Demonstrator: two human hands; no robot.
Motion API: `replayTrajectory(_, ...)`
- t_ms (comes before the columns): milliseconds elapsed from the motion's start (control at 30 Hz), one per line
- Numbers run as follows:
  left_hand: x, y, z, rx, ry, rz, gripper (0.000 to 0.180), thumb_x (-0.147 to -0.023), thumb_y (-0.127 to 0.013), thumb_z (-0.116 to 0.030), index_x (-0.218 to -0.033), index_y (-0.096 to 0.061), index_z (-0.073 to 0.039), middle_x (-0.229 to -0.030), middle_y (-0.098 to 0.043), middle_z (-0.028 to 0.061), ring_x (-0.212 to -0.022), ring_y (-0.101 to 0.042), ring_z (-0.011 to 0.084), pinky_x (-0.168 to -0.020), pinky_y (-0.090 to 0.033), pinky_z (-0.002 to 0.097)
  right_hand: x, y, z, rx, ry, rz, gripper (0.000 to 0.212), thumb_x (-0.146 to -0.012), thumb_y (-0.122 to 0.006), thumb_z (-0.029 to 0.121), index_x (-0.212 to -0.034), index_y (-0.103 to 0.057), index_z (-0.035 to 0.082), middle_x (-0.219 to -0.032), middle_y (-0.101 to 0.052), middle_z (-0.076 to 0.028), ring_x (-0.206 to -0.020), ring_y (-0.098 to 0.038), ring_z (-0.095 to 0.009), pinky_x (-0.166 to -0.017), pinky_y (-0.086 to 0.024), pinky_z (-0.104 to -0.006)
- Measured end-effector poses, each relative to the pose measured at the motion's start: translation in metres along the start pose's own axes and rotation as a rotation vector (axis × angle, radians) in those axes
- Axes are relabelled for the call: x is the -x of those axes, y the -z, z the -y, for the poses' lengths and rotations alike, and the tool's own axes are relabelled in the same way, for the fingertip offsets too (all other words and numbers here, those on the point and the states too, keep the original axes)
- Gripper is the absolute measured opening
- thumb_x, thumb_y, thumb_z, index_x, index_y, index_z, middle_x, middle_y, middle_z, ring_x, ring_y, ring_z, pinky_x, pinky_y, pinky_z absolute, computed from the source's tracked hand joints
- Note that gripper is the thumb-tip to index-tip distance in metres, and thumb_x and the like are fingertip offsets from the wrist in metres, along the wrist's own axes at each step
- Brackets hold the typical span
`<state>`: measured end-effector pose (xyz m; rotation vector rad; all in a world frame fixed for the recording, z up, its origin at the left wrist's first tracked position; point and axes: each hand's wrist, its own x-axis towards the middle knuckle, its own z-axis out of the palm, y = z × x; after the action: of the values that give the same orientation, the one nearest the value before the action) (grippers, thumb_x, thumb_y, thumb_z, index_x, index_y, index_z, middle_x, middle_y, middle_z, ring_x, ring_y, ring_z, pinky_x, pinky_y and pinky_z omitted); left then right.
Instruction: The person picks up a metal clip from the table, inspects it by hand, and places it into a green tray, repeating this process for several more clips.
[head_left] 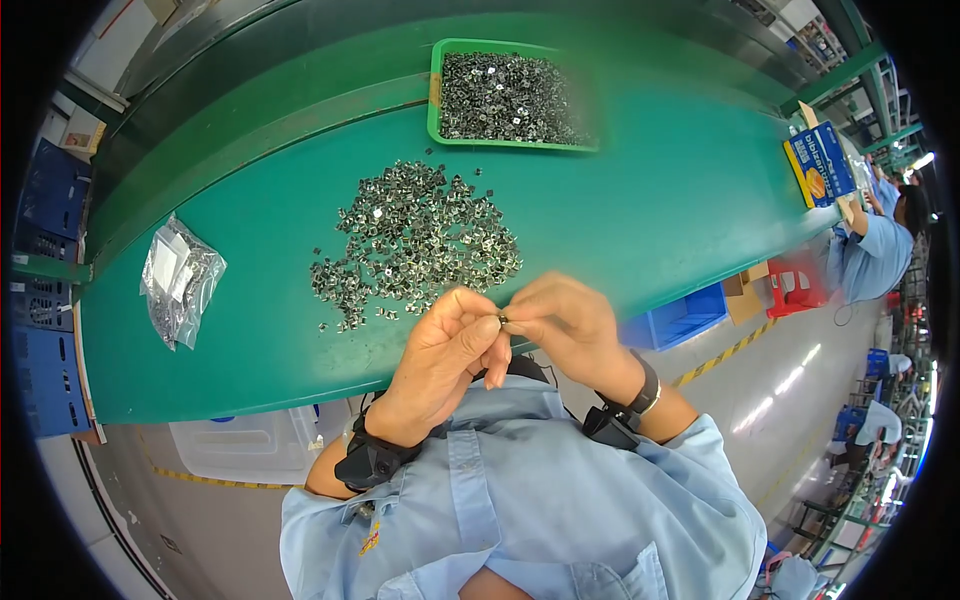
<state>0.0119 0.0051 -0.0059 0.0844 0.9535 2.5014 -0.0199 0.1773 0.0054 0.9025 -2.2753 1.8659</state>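
My left hand (pixel 445 350) and my right hand (pixel 565 322) meet in front of my chest, just over the near edge of the table. Between their fingertips they pinch one small dark metal part (pixel 503 319), mostly hidden by the thumbs and fingers. Past my hands, a loose pile of small metal parts (pixel 425 240), silvery and black, spreads across the green table. A green tray (pixel 434 100) farther back is filled with more parts that look the same.
On the green tabletop (pixel 260 250), a clear plastic bag (pixel 180 280) of parts lies at left. A blue-and-yellow box (pixel 820 165) stands at the far right, beside another person (pixel 875 245). Below the edge are a blue bin (pixel 685 318), a red stool (pixel 793 287) and a clear plastic tub (pixel 245 448).
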Motion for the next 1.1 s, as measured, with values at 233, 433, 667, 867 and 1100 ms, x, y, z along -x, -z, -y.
replayTrajectory(233,-0.005,-0.002,-0.002,-0.026,-0.037,-0.105,0.017,-0.094,-0.049,-0.02,-0.102,-0.048,-0.005,-0.071,-0.056,0.0081,-0.054,-0.052,0.0144,-0.048,-0.042,0.0266,-0.026,0.017,-0.009,0.248,0.143,-0.01,0.01,-0.078,-0.067,0.004,-0.087,-0.062,0.007,-0.083,-0.063,-0.007,-0.075,-0.06,-0.018,-0.065,-0.049,-0.0287)
replayTrajectory(433,-0.004,0.005,-0.005,0.002,-0.035,-0.07,0.018,-0.095,-0.047,-0.017,-0.107,-0.048,-0.004,-0.073,-0.055,0.0081,-0.055,-0.052,0.0139,-0.049,-0.043,0.0263,-0.126,0.07,-0.043,0.338,-0.114,-0.17,0.008,-0.085,-0.06,0.01,-0.09,-0.061,0.005,-0.082,-0.062,-0.001,-0.073,-0.058,-0.012,-0.067,-0.047,-0.0257)
replayTrajectory(667,-0.004,0.014,-0.008,0.069,0.016,-0.03,0.016,-0.094,-0.047,-0.015,-0.106,-0.048,-0.004,-0.073,-0.055,0.0089,-0.055,-0.052,0.0158,-0.05,-0.043,0.0282,-0.087,0.064,-0.059,0.522,-0.113,0.077,0.011,-0.082,-0.063,0.012,-0.091,-0.062,0.005,-0.081,-0.06,-0.003,-0.074,-0.058,-0.017,-0.069,-0.047,-0.0292)
replayTrajectory(867,-0.006,0.014,-0.008,0.04,0.047,-0.004,0.016,-0.094,-0.047,-0.014,-0.107,-0.048,-0.004,-0.073,-0.055,0.0094,-0.055,-0.053,0.0163,-0.05,-0.044,0.0289,-0.06,0.045,-0.04,0.65,-0.04,0.276,0.011,-0.076,-0.066,0.01,-0.086,-0.063,0.008,-0.08,-0.056,-0.007,-0.079,-0.055,-0.026,-0.07,-0.045,-0.0348)
replayTrajectory(1100,-0.006,0.011,-0.005,0.028,0.03,-0.05,0.015,-0.094,-0.047,-0.014,-0.106,-0.048,-0.004,-0.072,-0.055,0.009,-0.055,-0.052,0.0152,-0.051,-0.044,0.0285,-0.058,0.042,-0.038,0.642,0.006,0.231,0.016,-0.074,-0.067,0.007,-0.089,-0.062,0.007,-0.082,-0.057,-0.006,-0.079,-0.055,-0.025,-0.07,-0.045,-0.036)
